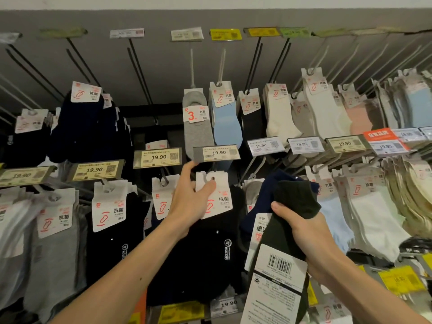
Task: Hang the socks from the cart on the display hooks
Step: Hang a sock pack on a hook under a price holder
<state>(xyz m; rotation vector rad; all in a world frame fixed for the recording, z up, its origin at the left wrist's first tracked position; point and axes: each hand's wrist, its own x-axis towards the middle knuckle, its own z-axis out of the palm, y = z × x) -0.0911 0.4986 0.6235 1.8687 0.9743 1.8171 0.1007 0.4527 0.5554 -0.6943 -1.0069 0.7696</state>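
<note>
My left hand (189, 203) pinches the card (221, 199) of a black sock pack (198, 256) mid-display; my right hand (306, 235) grips dark socks (289, 206).

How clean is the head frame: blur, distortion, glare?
Head view: fisheye bend fans the display hooks outward; the far-left packs are smeared; the centre price tag, left hand and right hand are sharp; light is flat, no glare; the black socks lose detail.
</note>
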